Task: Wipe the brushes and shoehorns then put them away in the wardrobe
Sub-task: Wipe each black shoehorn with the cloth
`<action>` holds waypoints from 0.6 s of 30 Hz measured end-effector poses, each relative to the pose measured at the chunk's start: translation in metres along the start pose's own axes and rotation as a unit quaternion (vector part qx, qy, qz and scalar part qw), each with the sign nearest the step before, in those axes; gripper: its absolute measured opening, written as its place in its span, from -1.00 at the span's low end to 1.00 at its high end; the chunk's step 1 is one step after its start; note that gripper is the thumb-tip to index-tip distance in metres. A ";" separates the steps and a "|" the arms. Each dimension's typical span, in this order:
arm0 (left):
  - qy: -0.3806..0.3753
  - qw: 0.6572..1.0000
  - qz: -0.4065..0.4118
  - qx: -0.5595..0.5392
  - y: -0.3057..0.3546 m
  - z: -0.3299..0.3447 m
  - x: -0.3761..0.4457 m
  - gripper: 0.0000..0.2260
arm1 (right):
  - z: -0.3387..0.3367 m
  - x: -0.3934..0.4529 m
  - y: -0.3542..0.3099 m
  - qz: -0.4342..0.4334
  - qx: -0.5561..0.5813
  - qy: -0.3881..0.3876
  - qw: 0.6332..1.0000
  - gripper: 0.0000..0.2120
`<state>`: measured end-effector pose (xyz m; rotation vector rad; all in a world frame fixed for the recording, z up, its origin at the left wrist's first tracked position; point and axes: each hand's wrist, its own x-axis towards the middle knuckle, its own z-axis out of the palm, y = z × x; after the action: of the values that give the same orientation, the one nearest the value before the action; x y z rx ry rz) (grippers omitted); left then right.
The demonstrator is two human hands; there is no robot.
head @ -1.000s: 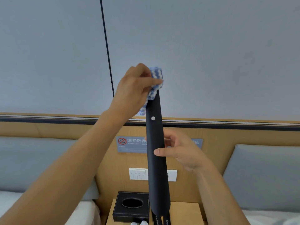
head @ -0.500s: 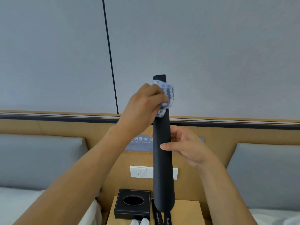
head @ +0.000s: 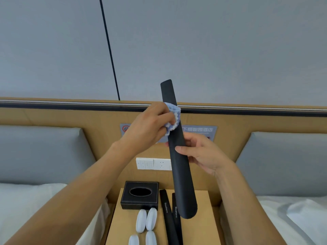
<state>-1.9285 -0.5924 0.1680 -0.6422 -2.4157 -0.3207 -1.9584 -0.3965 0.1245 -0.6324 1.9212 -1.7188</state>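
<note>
Long black shoehorn (head: 178,152) held nearly upright in front of the headboard (head: 70,119), narrow end up and leaning slightly left, broad scoop end down over the bench (head: 205,218). Right hand (head: 203,153) grips the shoehorn at mid-length, thumb across its front face and fingers curled behind. Left hand (head: 150,129) pinches a blue-and-white cloth (head: 172,119) wrapped around the upper part of the shoehorn, just above the right hand; the shoehorn's tip projects above the cloth. On the bench: two further black shoehorns (head: 170,216), lying side by side lengthwise, each with white lettering, partly covered by the held one; four white oval brushes (head: 146,222) in two pairs to their left; a black tissue box (head: 140,195) with an oval opening behind the brushes. White wall switches and socket (head: 152,163) and a blue notice plate (head: 198,129) are on the headboard. Grey pillows (head: 35,152) and white bedding (head: 21,206) flank the bench on both sides.
</note>
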 end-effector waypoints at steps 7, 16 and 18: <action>0.008 0.991 -0.132 0.002 -0.020 0.035 -0.024 -0.90 | 0.007 -0.011 0.038 0.049 0.000 0.032 0.998 -0.76; -0.009 0.977 -0.209 -0.040 -0.020 0.072 -0.063 -0.87 | 0.012 -0.031 0.093 0.080 0.012 0.062 0.995 -0.67; -0.018 0.973 -0.223 -0.050 -0.017 0.081 -0.069 -0.86 | 0.012 -0.035 0.105 0.075 -0.024 0.058 0.995 -0.58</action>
<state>-1.9295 -0.6022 0.0605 -0.1373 -2.5758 -0.6204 -1.9264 -0.3727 0.0209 -0.4020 2.0388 -1.6516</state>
